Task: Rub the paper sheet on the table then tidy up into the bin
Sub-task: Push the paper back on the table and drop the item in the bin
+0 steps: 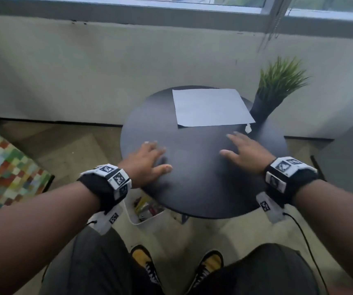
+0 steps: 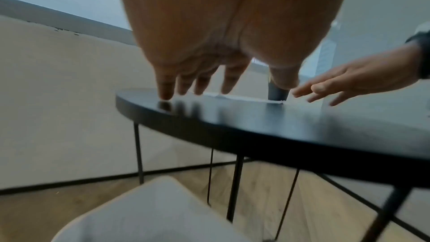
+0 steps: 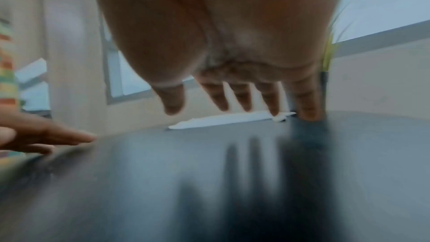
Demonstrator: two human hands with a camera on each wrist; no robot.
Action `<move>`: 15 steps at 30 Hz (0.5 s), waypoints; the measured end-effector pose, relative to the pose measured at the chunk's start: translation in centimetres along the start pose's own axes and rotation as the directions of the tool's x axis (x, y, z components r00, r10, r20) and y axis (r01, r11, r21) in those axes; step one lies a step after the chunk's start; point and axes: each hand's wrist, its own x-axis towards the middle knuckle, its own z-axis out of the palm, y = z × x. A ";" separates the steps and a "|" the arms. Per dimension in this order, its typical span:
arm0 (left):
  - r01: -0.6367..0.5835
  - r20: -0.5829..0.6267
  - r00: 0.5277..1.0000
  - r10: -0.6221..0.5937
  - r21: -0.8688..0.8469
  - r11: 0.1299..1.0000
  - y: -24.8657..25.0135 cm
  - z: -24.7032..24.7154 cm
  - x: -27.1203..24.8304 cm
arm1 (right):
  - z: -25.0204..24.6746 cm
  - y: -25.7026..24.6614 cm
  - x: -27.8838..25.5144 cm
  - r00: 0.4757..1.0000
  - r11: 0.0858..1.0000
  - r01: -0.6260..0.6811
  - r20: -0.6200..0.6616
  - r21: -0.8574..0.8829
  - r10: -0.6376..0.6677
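A white paper sheet [image 1: 212, 107] lies flat on the far half of a round black table [image 1: 194, 188]. Both hands hover palm down over the near half, fingers straight and spread, holding nothing. My left hand [image 1: 150, 158] is at the table's left edge, my right hand [image 1: 243, 152] just short of the sheet's near right corner. In the left wrist view the left fingers [image 2: 197, 82] reach down to the table top [image 2: 279, 117]. In the right wrist view the paper sheet [image 3: 223, 120] lies beyond the right fingers [image 3: 242, 97]. A white bin [image 1: 147, 218] with scraps inside stands under the table's near left edge.
A small white scrap [image 1: 248, 128] lies by the sheet's near right corner. A green plant in a black vase [image 1: 263, 107] stands at the table's far right. A wall and window run behind. A colourful checked cushion [image 1: 3, 167] is at the left. My feet are below the table.
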 end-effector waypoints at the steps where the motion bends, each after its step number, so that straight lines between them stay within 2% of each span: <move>1: 0.060 0.062 0.996 -0.066 0.084 0.995 0.3 0.6 -0.4 | 1.0 0.5 0.2 0.992 0.989 -0.122 0.026 -0.082 0.125; 2: 0.047 0.120 0.991 -0.063 0.132 0.990 0.8 1.1 -1.0 | 2.5 0.1 -0.2 0.983 0.979 -0.158 0.078 -0.127 0.169; 3: -0.024 0.165 0.986 0.002 0.131 0.991 1.3 1.6 -1.6 | 4.0 -1.0 -1.3 0.983 0.980 -0.119 0.118 -0.161 0.139; 4: -0.110 0.190 0.977 0.096 0.067 0.992 1.8 1.7 -2.2 | 5.0 -2.6 -2.9 0.988 0.982 0.006 0.150 -0.189 0.023; 5: -0.184 0.171 0.967 0.187 -0.033 0.982 2.0 1.8 -2.6 | 5.4 -4.3 -4.9 0.970 0.960 0.194 0.185 -0.202 -0.158; 7: -0.290 0.005 0.955 0.296 -0.179 0.940 2.3 1.7 -2.9 | 4.6 -6.3 -6.9 0.855 0.863 0.498 0.218 -0.088 -0.471; 8: -0.303 -0.100 0.953 0.287 -0.208 0.930 2.3 1.6 -2.6 | 3.9 -6.5 -6.4 0.822 0.833 0.553 0.163 0.003 -0.546; 9: -0.286 -0.183 0.952 0.247 -0.227 0.931 2.2 1.4 -2.1 | 3.3 -6.2 -5.4 0.841 0.845 0.529 0.085 0.079 -0.535; 10: -0.247 -0.227 0.954 0.194 -0.234 0.940 2.0 1.3 -1.4 | 2.9 -5.6 -3.9 0.898 0.894 0.438 0.007 0.099 -0.441; 11: -0.190 -0.219 0.965 0.141 -0.222 0.956 1.9 1.0 -0.6 | 2.7 -4.7 -2.2 0.962 0.958 0.272 -0.036 0.088 -0.270; 12: -0.103 -0.154 0.985 0.075 -0.184 0.977 1.9 0.8 0.0 | 2.8 -4.1 -1.1 0.997 0.997 0.067 -0.031 0.030 -0.066; 13: -0.020 -0.073 0.997 0.011 -0.122 0.992 2.0 0.6 0.7 | 3.4 -3.9 -0.4 0.997 0.995 -0.083 0.002 -0.046 0.083; 14: 0.039 -0.011 0.999 -0.040 -0.050 0.998 2.2 0.5 1.2 | 4.3 -4.2 -0.4 0.992 0.986 -0.113 0.040 -0.125 0.119; 15: 0.076 0.028 0.997 -0.076 0.019 0.997 2.3 0.5 1.6 | 5.1 -4.9 -0.8 0.996 0.983 -0.024 0.075 -0.180 0.038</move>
